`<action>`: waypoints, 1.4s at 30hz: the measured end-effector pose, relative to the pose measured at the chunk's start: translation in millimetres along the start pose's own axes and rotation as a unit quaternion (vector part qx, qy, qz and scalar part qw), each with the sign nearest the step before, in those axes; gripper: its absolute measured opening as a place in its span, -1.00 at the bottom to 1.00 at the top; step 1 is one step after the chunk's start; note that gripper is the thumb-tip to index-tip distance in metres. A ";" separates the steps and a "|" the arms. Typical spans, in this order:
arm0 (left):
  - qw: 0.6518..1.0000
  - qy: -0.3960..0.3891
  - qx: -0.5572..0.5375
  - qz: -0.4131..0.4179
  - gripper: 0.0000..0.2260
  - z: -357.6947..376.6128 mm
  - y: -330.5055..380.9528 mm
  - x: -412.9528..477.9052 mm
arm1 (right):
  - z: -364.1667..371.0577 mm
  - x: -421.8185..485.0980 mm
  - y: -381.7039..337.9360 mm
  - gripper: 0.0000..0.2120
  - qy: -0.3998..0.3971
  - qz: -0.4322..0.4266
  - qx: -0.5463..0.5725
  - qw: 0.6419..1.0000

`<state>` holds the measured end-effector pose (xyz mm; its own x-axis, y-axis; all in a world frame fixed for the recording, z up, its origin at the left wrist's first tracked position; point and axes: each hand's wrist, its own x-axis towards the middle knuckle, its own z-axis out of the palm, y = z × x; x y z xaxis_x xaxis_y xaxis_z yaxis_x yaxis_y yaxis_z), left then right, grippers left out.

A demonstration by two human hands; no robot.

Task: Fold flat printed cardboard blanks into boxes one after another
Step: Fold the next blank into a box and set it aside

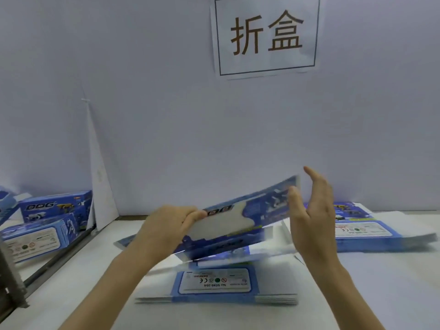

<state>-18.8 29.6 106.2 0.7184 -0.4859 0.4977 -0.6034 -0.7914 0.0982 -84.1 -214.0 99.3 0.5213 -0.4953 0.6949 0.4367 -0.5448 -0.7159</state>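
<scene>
Blue cardboard: the blank [238, 222] hangs just above the stack [214, 283]. The left hand [166, 225] pinches its left end. The right hand [314, 210] is flat with straight fingers at the right end and grips nothing. Held at one end only, the blank may sag, twist and crease off its fold lines. Its long axis runs left to right, with the right end raised higher from the stack.

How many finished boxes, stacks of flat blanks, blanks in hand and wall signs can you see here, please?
Finished boxes: 2, upright box and lying box, left; a cut-off blue shape at the edge is uncounted.
Stacks of flat blanks: 2, front stack and right stack.
Blank in hand: 1, gripped by the left hand.
Wall sign: 1.
Total: 6.
</scene>
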 end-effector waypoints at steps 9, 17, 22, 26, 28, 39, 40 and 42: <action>0.823 0.272 -0.466 -0.180 -0.77 -8.8 44.4 11.9 | 17.6 -7.0 1.1 -0.74 -0.179 0.182 0.138 0.957; 0.796 0.190 -0.542 -0.192 -0.35 8.2 64.0 9.1 | 4.4 0.7 -2.3 -0.49 -0.142 0.129 0.229 0.954; 0.804 0.195 -0.525 -0.199 -0.33 6.0 60.6 4.0 | 8.4 -3.0 -3.8 -0.42 -0.190 0.146 0.264 0.934; 0.785 0.184 -0.561 -0.190 -0.38 10.2 63.3 3.1 | 21.9 -3.4 -8.0 -0.30 -0.261 0.169 0.237 0.920; 0.801 0.174 -0.544 -0.178 -0.39 17.6 73.7 3.0 | 26.4 -15.5 -13.9 -0.22 -0.314 0.178 0.246 0.899; 0.769 -0.017 -0.625 -0.134 -0.01 0.6 46.2 -9.5 | -17.7 3.1 -2.4 -0.58 -0.380 0.258 0.225 0.859; 0.775 -0.013 -0.617 -0.136 -0.02 1.9 46.8 -8.9 | -18.2 4.3 -0.5 -0.54 -0.376 0.264 0.222 0.860; 0.776 0.011 -0.613 -0.147 -0.04 3.0 49.0 -7.2 | -18.9 5.9 -1.5 -0.53 -0.338 0.278 0.236 0.868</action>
<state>-52.5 -6.7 104.8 0.8900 -0.3330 0.3115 -0.2995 0.0883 0.9500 -95.5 -228.9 105.8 0.9887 0.0032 0.1498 0.1493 0.0673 -0.9865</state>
